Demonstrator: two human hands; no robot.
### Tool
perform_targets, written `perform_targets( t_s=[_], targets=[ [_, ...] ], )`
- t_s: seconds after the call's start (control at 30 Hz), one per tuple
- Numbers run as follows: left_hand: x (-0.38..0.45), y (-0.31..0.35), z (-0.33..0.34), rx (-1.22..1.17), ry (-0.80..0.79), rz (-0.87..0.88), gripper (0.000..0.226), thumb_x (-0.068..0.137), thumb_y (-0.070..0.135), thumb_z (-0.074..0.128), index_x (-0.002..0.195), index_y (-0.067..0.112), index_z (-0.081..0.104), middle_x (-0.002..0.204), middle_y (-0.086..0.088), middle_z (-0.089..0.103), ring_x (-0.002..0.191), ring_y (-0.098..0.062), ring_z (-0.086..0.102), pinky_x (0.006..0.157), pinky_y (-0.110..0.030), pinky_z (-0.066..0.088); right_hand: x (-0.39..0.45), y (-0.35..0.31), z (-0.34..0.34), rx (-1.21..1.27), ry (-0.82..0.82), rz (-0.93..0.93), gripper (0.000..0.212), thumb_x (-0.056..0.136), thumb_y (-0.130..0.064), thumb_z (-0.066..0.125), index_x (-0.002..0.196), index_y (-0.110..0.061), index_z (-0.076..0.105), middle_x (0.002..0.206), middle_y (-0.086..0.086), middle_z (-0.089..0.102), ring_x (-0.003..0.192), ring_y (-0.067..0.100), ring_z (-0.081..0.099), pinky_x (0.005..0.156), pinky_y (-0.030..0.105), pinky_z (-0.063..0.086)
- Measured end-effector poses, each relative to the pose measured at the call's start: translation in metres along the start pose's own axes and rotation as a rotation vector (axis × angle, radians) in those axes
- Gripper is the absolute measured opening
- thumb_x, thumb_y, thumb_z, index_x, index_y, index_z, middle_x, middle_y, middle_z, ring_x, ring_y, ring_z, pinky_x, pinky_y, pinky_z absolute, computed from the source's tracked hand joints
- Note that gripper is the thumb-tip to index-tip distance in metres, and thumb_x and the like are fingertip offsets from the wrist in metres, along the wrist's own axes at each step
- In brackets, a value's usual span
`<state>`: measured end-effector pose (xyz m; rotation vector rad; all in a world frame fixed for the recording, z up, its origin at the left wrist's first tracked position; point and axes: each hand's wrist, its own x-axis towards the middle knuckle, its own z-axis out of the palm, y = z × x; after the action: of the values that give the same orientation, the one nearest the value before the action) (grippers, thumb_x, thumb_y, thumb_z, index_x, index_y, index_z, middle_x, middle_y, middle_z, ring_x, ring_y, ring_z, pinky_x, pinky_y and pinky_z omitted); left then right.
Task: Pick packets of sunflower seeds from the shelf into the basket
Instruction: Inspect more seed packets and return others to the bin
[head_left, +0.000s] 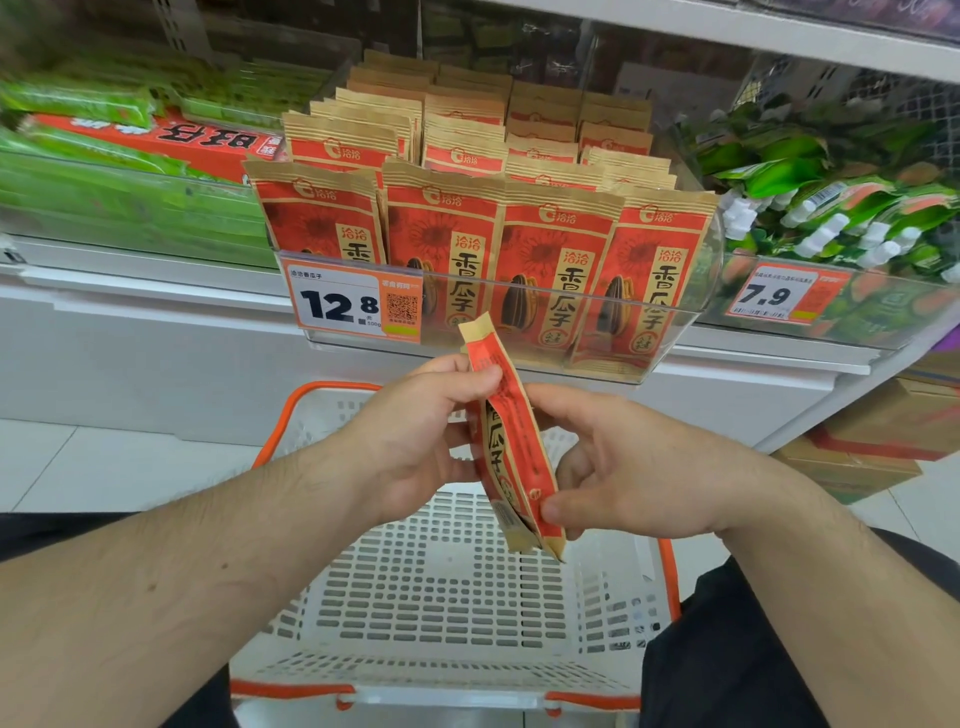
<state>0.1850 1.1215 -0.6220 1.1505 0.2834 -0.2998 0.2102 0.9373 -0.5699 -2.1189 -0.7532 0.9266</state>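
A red and tan packet of sunflower seeds (511, 441) hangs edge-on above the white basket (447, 587), which has orange handles and nothing inside. My left hand (415, 436) pinches the packet near its top. My right hand (618, 467) pinches its lower right edge between thumb and fingers. Several rows of the same packets (519, 208) stand upright in a clear plastic shelf bin (691, 312) just beyond my hands.
A price tag reading 12.8 (353, 304) hangs on the bin's front. Green packages and a red box (156, 135) fill the shelf to the left. Green packets (831, 176) with a 7.9 tag (774, 296) lie to the right. Cardboard boxes (883, 441) stand on the floor at right.
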Motion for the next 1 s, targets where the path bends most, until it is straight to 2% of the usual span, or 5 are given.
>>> perform_targets(
  t_s=[0.57,0.7,0.8,0.9,1.0],
  targets=[
    [-0.005,-0.005,-0.005,0.026,-0.017,0.040,0.006,0.091,0.023,0.060,0.087,0.017,0.060,0.099,-0.017,0.064,0.120,-0.050,0.054,0.098,-0.064,0.043,-0.004,-0.002,-0.001,-0.098,-0.064,-0.052,0.096,0.084,0.006,0.071,0.149,-0.052,0.030,0.130,-0.014,0.057,0.077,0.018,0.072,0.075,0.043,0.061],
    [-0.007,-0.002,-0.004,0.116,-0.020,0.187,0.027,0.076,0.026,0.066,0.097,0.011,0.060,0.092,-0.015,0.065,0.112,-0.049,0.059,0.099,-0.061,0.044,0.002,0.007,-0.001,0.061,0.075,-0.130,0.065,0.086,-0.007,0.072,0.138,-0.040,0.053,0.127,-0.009,0.063,0.078,0.026,0.070,0.078,0.042,0.059],
    [-0.008,-0.001,-0.004,0.199,-0.043,0.286,0.037,0.074,0.023,0.072,0.102,0.002,0.059,0.090,-0.014,0.067,0.086,-0.035,0.064,0.087,-0.051,0.049,0.007,0.008,0.002,0.270,0.199,-0.134,0.035,0.087,-0.030,0.060,0.121,-0.033,0.068,0.104,0.005,0.075,0.074,0.023,0.067,0.074,0.036,0.057],
    [-0.008,-0.003,-0.008,0.404,-0.049,0.438,0.046,0.074,0.030,0.079,0.097,-0.004,0.059,0.111,-0.021,0.061,0.101,-0.043,0.062,0.094,-0.055,0.049,0.011,0.006,0.004,0.417,0.298,-0.138,0.039,0.088,-0.039,0.049,0.106,-0.014,0.073,0.089,-0.002,0.075,0.067,0.021,0.065,0.066,0.033,0.053],
    [-0.009,-0.007,-0.008,0.553,-0.104,0.553,0.038,0.073,0.038,0.072,0.085,0.004,0.060,0.124,-0.010,0.049,0.114,-0.048,0.053,0.100,-0.060,0.043,0.013,0.004,0.006,0.533,0.299,-0.163,0.037,0.089,-0.039,0.047,0.093,-0.010,0.070,0.081,-0.005,0.072,0.062,0.022,0.061,0.061,0.031,0.050]
  ],
)
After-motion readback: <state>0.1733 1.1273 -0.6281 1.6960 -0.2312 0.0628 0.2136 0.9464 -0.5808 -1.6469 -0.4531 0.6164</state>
